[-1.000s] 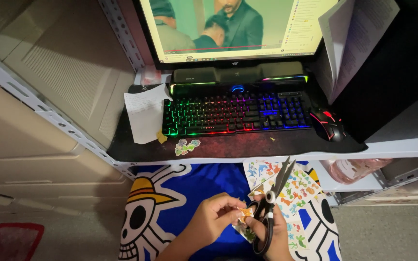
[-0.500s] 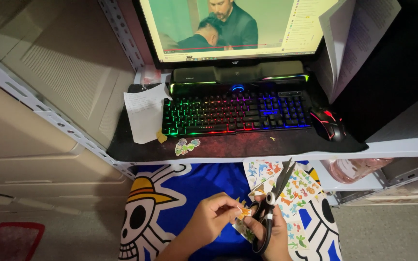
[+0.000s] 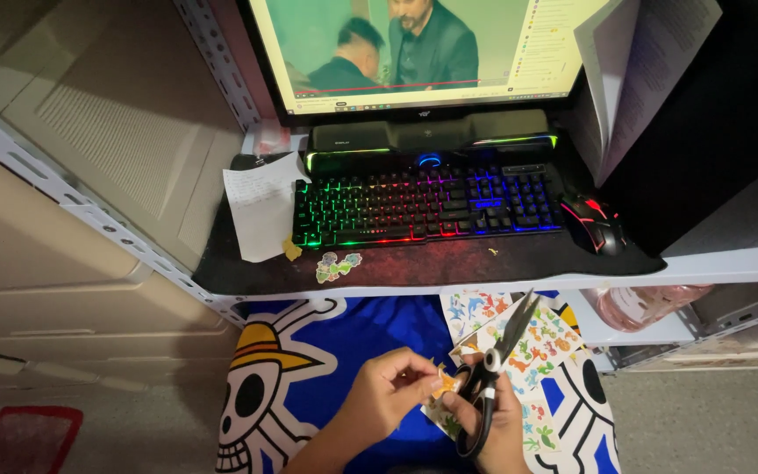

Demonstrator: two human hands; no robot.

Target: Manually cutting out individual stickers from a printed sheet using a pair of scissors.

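A small orange sticker [image 3: 443,383] is pinched in the left hand [image 3: 388,397], low in the frame over the blue cloth [image 3: 370,338]. Black scissors [image 3: 493,373] are held in the right hand [image 3: 493,421], grip closed round the handles, blades slightly parted and pointing up. A scrap of sheet seems to be held under them, though the view is dim. Cutting looks partly done: a few cut stickers [image 3: 337,266] lie on the table [image 3: 449,263] before the keyboard [image 3: 423,206]. Sticker sheets [image 3: 541,347] remain largely uncut on the lap.
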